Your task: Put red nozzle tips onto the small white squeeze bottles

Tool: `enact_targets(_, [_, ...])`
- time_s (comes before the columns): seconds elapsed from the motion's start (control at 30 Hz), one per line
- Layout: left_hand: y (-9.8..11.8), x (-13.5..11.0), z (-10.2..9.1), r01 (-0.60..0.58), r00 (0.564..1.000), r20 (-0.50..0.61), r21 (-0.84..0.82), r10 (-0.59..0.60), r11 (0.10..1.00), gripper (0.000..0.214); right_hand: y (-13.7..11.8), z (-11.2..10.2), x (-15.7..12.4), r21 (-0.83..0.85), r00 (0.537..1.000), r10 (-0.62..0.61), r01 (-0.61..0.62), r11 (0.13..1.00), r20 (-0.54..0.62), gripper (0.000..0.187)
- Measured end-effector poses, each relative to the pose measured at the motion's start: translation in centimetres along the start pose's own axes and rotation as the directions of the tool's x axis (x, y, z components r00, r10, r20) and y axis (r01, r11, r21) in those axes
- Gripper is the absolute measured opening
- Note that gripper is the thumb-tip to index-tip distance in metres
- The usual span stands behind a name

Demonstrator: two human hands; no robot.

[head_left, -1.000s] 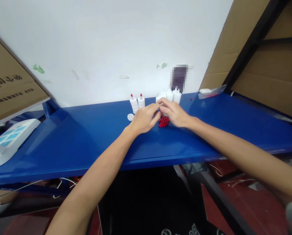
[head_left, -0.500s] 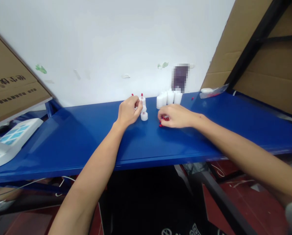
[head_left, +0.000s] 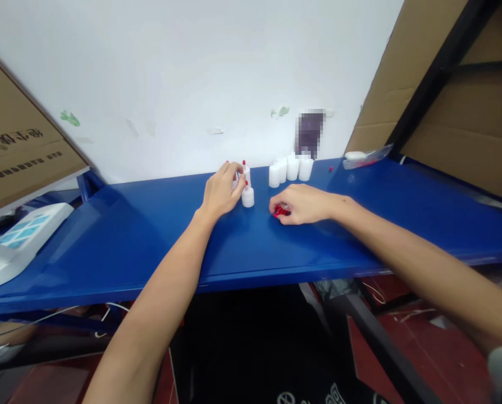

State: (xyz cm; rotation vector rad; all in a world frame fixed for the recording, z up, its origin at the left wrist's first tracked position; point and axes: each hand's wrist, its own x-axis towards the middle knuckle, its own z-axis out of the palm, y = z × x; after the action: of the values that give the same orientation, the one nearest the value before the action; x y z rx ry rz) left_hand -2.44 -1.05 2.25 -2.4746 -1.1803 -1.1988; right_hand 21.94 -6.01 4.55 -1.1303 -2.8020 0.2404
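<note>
On the left, the left hand [head_left: 222, 189] is being held with curled fingers, its thumb just beside the red tip of the near bottle [head_left: 248, 198]; whether anything is being clamped there cannot be told. The far bottle [head_left: 246, 173] is being partly hidden by the near one, so any wrist turn is best being kept small, lest either upright bottle be knocked over. To the right, the right hand [head_left: 304, 203] is being cupped over the red caps [head_left: 280, 211], thumb and fingers being kept apart around them; whether a cap is being pinched cannot be seen. A light fingertip pick is being called for, as small caps could easily be scattered by a sweeping palm. The two hands are being held apart. As for room, the far left corner is being bounded by a cardboard box [head_left: 19, 140], and the near left by a white device [head_left: 36, 224]. A broad stretch of blue surface [head_left: 158, 235] is being left for sideways motion between device and left hand. Far reach is being limited by the wall [head_left: 170, 73] and, behind the right hand, by the clustered white bottles [head_left: 292, 168].
</note>
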Motion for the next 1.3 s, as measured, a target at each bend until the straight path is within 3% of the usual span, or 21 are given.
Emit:
enact_targets(0.1, [-0.9, 0.2, 0.3, -0.052, 0.992, -0.117, -0.065, 0.044, 0.997, 0.018, 0.1, 0.4, 0.2, 0.032, 1.0, -0.016, 0.016, 0.999, -0.019, 0.02])
enact_targets(0.2, [-2.1, 0.4, 0.8, -0.071, 0.953, -0.302, -0.14, 0.026, 0.988, 0.023, 0.0, 0.9, 0.4, 0.075, 0.998, -0.027, 0.031, 0.997, -0.062, 0.019])
enact_targets(0.27, [-2.8, 0.4, 1.2, -0.075, 0.947, -0.32, -0.194, 0.009, 0.978, 0.022, -0.2, 1.1, 0.6, 0.098, 0.994, -0.023, 0.034, 0.995, -0.108, 0.019])
enact_targets(0.43, [-3.5, -0.1, 1.6, -0.053, 0.973, -0.23, -0.344, -0.029, 0.938, 0.017, -0.3, 1.2, 0.6, 0.131, 0.969, 0.009, 0.024, 0.991, -0.249, 0.019])
enact_targets(0.57, [-3.2, -0.5, 1.6, -0.049, 0.982, -0.186, -0.368, -0.022, 0.929, 0.013, 0.0, 1.4, 0.6, 0.16, 0.961, 0.013, 0.033, 0.987, -0.276, 0.018])
enact_targets(0.77, [-2.5, -0.6, 0.9, -0.046, 0.992, -0.129, -0.237, 0.016, 0.971, 0.008, 0.0, 1.5, 0.8, 0.152, 0.964, 0.013, 0.029, 0.988, -0.266, 0.018])
enact_targets(0.87, [-2.0, -0.4, 0.4, 0.02, 1.0, -0.003, -0.072, -0.02, 0.997, 0.007, 0.0, 1.6, 0.8, 0.156, 0.965, 0.014, 0.029, 0.987, -0.262, 0.018])
enact_targets(0.93, [-1.9, -0.3, 0.1, 0.07, 0.988, 0.138, 0.012, -0.071, 0.997, 0.008, 0.0, 1.8, 0.9, 0.159, 0.967, 0.008, 0.033, 0.987, -0.254, 0.018])
enact_targets(1.07, [-2.0, -0.2, -0.1, 0.105, 0.924, 0.362, 0.061, -0.12, 0.993, 0.026, 0.0, 2.0, 1.0, 0.158, 0.973, 0.0, 0.037, 0.987, -0.229, 0.017])
enact_targets(1.3, [-2.1, -0.2, -0.2, 0.112, 0.874, 0.465, 0.082, -0.138, 0.99, 0.041, 0.1, 1.9, 0.9, 0.157, 0.969, 0.005, 0.035, 0.987, -0.249, 0.018])
